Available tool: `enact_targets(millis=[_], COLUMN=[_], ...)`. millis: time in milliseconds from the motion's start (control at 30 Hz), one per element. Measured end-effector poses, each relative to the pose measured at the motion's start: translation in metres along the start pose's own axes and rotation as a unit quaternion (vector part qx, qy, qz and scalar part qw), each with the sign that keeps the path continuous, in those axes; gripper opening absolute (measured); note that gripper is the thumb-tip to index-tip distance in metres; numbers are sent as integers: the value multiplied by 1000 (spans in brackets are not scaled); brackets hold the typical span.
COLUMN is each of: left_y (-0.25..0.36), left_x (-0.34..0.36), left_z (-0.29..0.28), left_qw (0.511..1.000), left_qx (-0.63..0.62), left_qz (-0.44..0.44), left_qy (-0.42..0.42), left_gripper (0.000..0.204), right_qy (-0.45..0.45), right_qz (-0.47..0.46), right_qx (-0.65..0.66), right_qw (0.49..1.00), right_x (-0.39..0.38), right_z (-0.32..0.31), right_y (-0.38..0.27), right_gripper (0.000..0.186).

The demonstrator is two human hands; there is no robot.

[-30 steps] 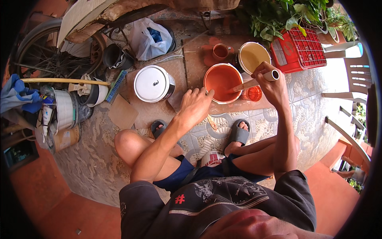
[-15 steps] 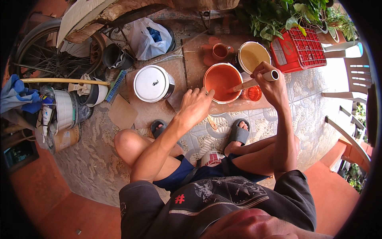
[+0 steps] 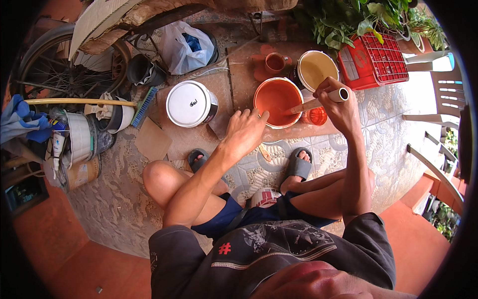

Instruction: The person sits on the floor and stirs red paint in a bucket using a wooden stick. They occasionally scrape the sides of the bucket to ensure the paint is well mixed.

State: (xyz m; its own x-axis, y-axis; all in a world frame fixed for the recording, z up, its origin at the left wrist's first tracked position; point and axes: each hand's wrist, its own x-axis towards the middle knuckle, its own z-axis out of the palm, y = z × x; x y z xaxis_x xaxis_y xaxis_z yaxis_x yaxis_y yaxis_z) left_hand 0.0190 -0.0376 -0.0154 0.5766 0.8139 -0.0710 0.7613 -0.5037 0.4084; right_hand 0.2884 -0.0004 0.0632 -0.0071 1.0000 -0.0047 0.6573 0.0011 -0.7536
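Observation:
A bucket of orange-red paint (image 3: 279, 102) stands on the board in front of me. My left hand (image 3: 246, 132) grips its near left rim, fingers bent and thumb at the edge. In my right hand (image 3: 339, 107) is a cream hollow tube (image 3: 311, 105), held slanted near its open upper end. Its lower end, stained orange, dips into the paint, so the tip is hidden. Just right of the bucket sits a small clear orange-red container (image 3: 315, 116), below the tube. Behind it is a bucket with tan contents (image 3: 318, 72); a reddish mug (image 3: 275, 63) stands beyond the paint.
A white-lidded bucket (image 3: 189, 103) stands to the left, near a blue-bristled broom (image 3: 145, 106). A red crate (image 3: 371, 62) and plants (image 3: 343, 22) are at the far right. A brush-like wooden piece (image 3: 265, 153) lies on the tiles between my sandalled feet.
Both hands keep their holds on the bucket rim and the tube. The tube has barely shifted in the paint.

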Motion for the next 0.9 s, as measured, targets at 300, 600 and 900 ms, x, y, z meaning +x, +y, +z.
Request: enact_targets(millis=[300, 600, 900], left_y=[1, 1, -1], left_x=[1, -2, -4], left_z=[0, -2, 3], left_qw=[1000, 1000, 1000], left_qx=[5, 2, 15], left_qz=[-3, -2, -6], left_qy=[-5, 3, -7], left_gripper=[39, 40, 37], right_qy=[2, -89, -85], right_qz=[14, 23, -20], right_qx=[-15, -92, -91], right_qw=[1000, 992, 992], right_x=[1, -6, -6], right_z=[0, -5, -1], right_y=[0, -17, -10], right_gripper=[20, 25, 18])
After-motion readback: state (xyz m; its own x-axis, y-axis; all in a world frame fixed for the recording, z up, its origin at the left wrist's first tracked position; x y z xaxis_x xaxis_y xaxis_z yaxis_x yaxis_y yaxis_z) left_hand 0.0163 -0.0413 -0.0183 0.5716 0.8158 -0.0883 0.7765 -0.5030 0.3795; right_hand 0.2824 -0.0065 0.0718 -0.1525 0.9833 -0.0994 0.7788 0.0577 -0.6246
